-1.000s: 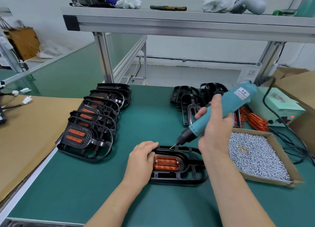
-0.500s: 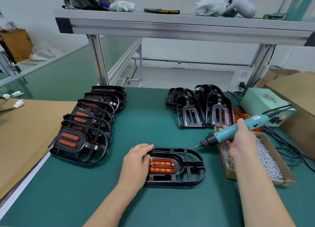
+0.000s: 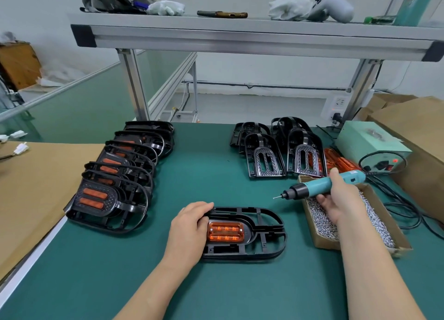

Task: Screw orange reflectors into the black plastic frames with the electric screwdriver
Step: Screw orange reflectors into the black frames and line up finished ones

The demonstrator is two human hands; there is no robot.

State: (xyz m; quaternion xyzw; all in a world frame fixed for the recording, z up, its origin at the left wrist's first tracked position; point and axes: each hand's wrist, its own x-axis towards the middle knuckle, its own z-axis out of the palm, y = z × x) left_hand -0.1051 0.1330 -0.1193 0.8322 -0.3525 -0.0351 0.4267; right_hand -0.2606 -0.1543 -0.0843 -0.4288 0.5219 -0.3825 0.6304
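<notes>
A black plastic frame (image 3: 265,244) lies flat on the green mat in front of me, with an orange reflector (image 3: 225,231) seated in its left half. My left hand (image 3: 189,228) rests on the frame's left end, fingers curled over its edge. My right hand (image 3: 341,199) grips the teal electric screwdriver (image 3: 319,189) above the cardboard box of screws (image 3: 319,239), the bit pointing left and clear of the frame. Loose orange reflectors (image 3: 341,162) lie at the back right.
A row of frames with reflectors fitted (image 3: 115,185) leans at the left. Bare black frames (image 3: 264,156) stand at the back right. A green power unit (image 3: 370,143) and its cables (image 3: 403,214) sit at the right, beside cardboard boxes. An aluminium shelf (image 3: 240,35) spans overhead.
My right hand lifted the screwdriver off the frame's top edge and swung it right, over the screw box. My left hand has stayed on the frame.
</notes>
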